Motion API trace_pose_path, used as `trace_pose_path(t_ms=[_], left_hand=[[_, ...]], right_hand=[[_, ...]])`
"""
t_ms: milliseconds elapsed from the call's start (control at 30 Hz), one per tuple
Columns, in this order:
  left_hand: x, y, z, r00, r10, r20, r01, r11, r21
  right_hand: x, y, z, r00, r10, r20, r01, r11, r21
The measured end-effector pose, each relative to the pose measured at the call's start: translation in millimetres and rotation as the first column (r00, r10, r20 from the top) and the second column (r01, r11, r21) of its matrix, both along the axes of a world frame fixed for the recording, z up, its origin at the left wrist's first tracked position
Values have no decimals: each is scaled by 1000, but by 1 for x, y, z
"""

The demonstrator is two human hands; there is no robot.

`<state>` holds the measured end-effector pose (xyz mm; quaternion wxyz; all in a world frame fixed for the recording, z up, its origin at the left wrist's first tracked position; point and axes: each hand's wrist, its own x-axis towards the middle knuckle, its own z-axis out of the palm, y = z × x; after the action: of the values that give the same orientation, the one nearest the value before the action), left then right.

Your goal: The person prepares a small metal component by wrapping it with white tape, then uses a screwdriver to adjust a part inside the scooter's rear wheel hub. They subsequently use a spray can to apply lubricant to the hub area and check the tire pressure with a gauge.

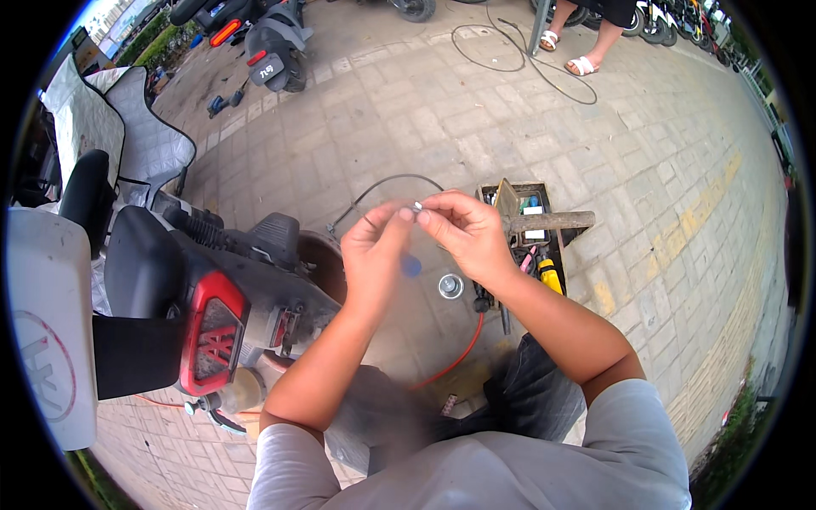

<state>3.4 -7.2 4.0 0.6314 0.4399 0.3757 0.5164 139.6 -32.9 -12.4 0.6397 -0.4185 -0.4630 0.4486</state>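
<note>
Both hands meet in front of me with the fingertips pinched together. Between them shows a small shiny silvery piece point(417, 206), too small to name. My left hand point(374, 246) is closed, its thumb and forefinger at the piece's left side. My right hand point(467, 231), also closed, pinches it from the right. A blurred blue round thing point(410, 266) shows just below the hands; whether it hangs or lies there I cannot tell. Beneath my right wrist, a round metal container point(450, 286) stands on the paving.
An electric scooter point(217, 336) stands close on my left. To the right sits an open toolbox point(558, 255) with a hammer point(552, 221) across it. A red hose point(463, 353) curves over the paving. Farther off are a parked scooter point(276, 59), a black cable point(493, 68) and a person's sandalled feet point(582, 65).
</note>
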Motion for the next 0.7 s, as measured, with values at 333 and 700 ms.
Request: trace_pose_path(t_ms=[333, 700], left_hand=[[0, 0, 1, 999, -8, -39, 8, 1000, 9], [1, 1, -3, 1000, 17, -8, -17, 1000, 13]], right_hand=[[2, 0, -1, 998, -33, 60, 27, 995, 97], [-4, -5, 4, 990, 21, -140, -34, 995, -89]])
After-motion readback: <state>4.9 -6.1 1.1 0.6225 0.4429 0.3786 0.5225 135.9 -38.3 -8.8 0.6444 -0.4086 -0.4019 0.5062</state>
